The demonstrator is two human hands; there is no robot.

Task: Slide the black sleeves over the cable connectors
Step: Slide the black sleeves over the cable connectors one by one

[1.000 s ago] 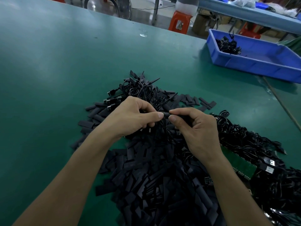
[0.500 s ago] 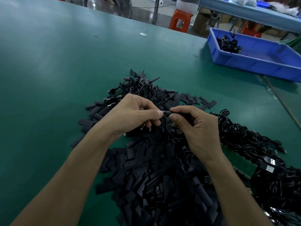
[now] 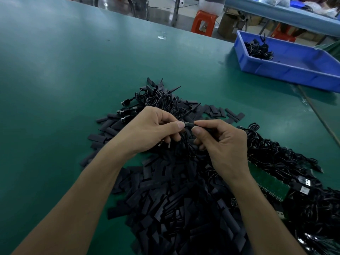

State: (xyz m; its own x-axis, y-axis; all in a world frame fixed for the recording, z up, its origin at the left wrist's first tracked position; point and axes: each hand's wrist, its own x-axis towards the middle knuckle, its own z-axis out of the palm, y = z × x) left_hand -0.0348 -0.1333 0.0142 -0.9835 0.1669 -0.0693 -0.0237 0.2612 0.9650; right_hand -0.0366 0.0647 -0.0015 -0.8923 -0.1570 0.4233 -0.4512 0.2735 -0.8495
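Above a heap of flat black sleeves [image 3: 171, 199] on the green table, my left hand [image 3: 152, 129] and my right hand [image 3: 222, 142] meet. Between thumb and forefinger of each hand I pinch one small black piece [image 3: 189, 124], a sleeve on a cable end; the fingers hide which part each hand holds. A thin black cable [image 3: 185, 144] hangs down from it between the hands. More coiled black cables with USB plugs [image 3: 127, 112] lie behind my left hand.
A long tangle of black cables [image 3: 287, 162] runs along the right, over a green circuit board [image 3: 266, 183]. A blue bin [image 3: 287, 67] with a few cables stands at the back right. Orange stools [image 3: 203, 20] and another bench lie beyond the table edge.
Both hands have stayed together over the heap. The pinched piece between the fingertips shows a little more, with my hands very slightly farther apart.
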